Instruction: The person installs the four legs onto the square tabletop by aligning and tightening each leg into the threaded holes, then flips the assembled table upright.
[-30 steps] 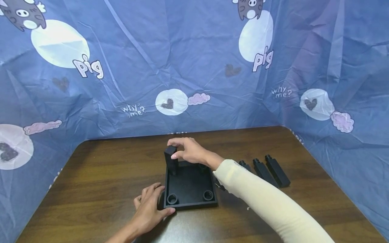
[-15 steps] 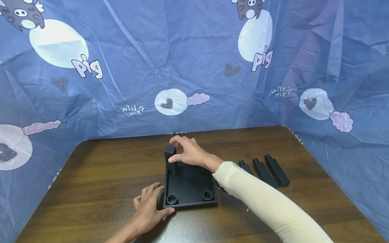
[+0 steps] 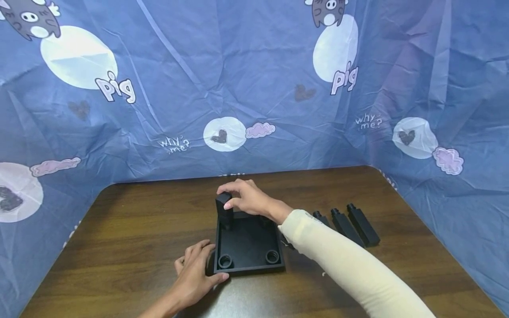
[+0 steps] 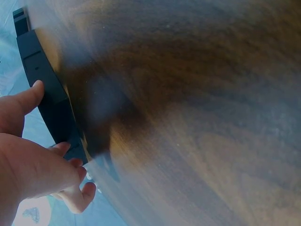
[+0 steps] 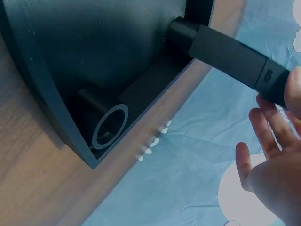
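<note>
An upturned square black tabletop point(image 3: 249, 243) with a raised rim lies on the wooden table, round sockets in its corners. One black square leg point(image 3: 224, 212) stands upright at the far-left corner; the right wrist view shows that leg point(image 5: 230, 55) meeting its socket. My right hand point(image 3: 252, 198) grips the leg's top end between thumb and fingers. At the near-left corner my left hand point(image 3: 195, 271) holds the tabletop, thumb at the front edge and fingers along the left side. The near-left socket point(image 3: 225, 261) and near-right socket point(image 3: 272, 256) have no leg in them.
Several black parts lie right of the tabletop: a loose leg point(image 3: 363, 224) with a threaded end, a second leg point(image 3: 346, 226) beside it, and a third leg point(image 3: 320, 217) partly behind the sleeve point(image 3: 342, 256). A blue printed cloth point(image 3: 254, 88) hangs behind the wooden table point(image 3: 131, 238).
My right fingers loosened and lifted off the leg's top half a second ago, then came back round it. The leg stays upright at its corner. My left hand has not moved.
</note>
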`<action>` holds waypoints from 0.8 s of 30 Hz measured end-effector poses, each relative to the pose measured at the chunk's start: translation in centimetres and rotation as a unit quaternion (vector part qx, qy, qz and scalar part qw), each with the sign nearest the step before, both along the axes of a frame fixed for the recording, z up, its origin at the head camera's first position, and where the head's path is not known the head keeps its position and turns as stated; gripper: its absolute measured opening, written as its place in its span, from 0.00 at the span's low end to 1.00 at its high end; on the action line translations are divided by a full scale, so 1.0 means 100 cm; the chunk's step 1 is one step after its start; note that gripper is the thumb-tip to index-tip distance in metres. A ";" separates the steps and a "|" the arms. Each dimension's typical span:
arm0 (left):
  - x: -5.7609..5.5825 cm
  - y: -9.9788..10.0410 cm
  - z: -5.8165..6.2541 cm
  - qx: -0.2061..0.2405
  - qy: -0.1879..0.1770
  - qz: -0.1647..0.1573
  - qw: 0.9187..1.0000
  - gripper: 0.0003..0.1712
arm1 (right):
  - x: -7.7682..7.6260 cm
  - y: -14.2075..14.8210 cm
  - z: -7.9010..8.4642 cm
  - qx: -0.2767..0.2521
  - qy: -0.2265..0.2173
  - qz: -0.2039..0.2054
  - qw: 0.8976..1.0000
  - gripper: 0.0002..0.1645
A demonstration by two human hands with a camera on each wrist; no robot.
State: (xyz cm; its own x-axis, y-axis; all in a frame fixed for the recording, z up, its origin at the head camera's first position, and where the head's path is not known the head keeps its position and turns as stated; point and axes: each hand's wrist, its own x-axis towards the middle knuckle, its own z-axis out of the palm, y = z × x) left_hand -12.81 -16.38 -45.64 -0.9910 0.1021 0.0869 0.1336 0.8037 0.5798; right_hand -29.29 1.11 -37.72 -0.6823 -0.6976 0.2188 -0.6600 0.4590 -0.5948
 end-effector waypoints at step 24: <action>0.001 0.000 0.001 0.002 0.006 0.001 1.000 0.42 | -0.005 0.003 0.005 -0.020 -0.106 0.036 0.994 0.27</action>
State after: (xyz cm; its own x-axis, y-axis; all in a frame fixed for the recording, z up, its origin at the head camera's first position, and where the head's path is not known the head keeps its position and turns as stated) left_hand -12.74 -16.34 -45.57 -0.9901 0.1002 0.0984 0.1389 0.8012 0.5821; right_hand -29.77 1.36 -37.18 -0.6646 -0.7400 0.1035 -0.5483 0.3889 -0.7404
